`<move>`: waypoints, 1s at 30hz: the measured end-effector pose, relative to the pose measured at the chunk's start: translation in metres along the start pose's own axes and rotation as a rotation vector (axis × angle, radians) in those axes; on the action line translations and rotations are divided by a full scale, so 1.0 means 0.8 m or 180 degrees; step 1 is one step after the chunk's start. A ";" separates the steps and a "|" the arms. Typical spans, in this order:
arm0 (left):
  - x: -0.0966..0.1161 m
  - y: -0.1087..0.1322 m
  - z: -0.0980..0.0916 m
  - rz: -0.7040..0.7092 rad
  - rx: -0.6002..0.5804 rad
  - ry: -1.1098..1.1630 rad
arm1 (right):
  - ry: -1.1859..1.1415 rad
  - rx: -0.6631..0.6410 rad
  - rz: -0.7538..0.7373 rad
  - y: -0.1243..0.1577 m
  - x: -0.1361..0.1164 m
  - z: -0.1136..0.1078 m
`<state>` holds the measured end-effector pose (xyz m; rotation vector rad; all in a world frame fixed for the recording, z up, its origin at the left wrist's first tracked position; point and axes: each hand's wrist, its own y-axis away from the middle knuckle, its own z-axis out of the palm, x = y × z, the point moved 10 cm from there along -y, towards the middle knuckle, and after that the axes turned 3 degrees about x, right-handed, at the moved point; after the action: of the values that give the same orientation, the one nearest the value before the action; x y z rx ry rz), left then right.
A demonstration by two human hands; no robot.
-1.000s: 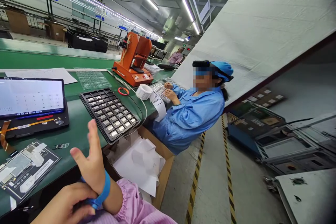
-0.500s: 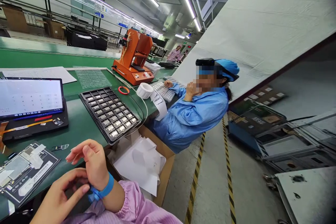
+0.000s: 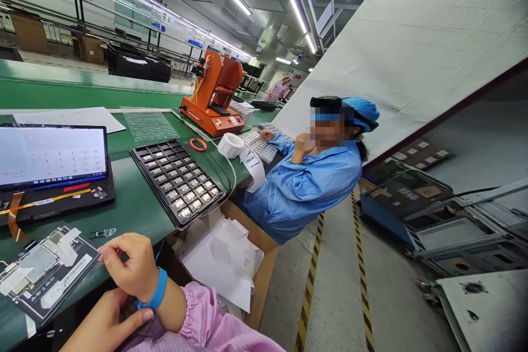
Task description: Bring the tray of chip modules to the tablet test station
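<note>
My right hand (image 3: 134, 264) is loosely curled, nothing visible in its fingers, and a blue wrist strap (image 3: 160, 289) circles its wrist. Its fingertips are at the right corner of an opened device with exposed parts (image 3: 53, 267); I cannot tell whether they touch it. My left hand (image 3: 109, 316) reaches under the right wrist, closed at the lower end of the strap. Its thumb shows; its other fingers are mostly hidden. Just above the right hand lies a small dark part with a clear piece (image 3: 103, 233).
A black tray (image 3: 179, 184) of small metal parts lies beyond my hands. A tablet showing a calculator (image 3: 53, 157) stands left. Farther back are an orange press (image 3: 214, 102) and a tape roll (image 3: 231, 144). A blue-clothed co-worker (image 3: 305, 187) sits beyond a paper-filled carton (image 3: 266, 264).
My right hand has curled its fingers and moved down and slightly left, towards the device's corner. My left hand stays at the strap. The view has shifted slightly.
</note>
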<state>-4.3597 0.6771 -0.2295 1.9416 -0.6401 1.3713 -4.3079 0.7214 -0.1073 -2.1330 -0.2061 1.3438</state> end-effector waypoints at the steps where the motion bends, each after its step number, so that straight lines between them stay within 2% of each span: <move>1: 0.001 -0.002 0.005 -0.0003 -0.0178 0.0103 | -0.0084 0.0021 0.0119 0.001 0.010 0.002; 3: 0.003 -0.006 0.011 -0.0015 -0.0390 0.0390 | -0.0256 0.0105 0.0444 0.004 0.034 0.006; 7: -0.007 -0.009 0.015 -0.0149 -0.0470 0.0694 | -0.0309 0.0167 0.0829 0.013 0.062 0.011; 21: -0.019 -0.011 0.009 -0.0234 -0.0378 0.0808 | 0.1015 -0.0123 0.0457 0.014 0.058 0.024; 30: -0.018 -0.010 0.008 -0.0193 -0.0439 0.0759 | 0.1266 -0.0317 0.0546 0.014 0.060 0.030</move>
<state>-4.3546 0.6775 -0.2461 1.6454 -0.5415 1.4531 -4.3078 0.7428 -0.1578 -2.4965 0.0744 0.9847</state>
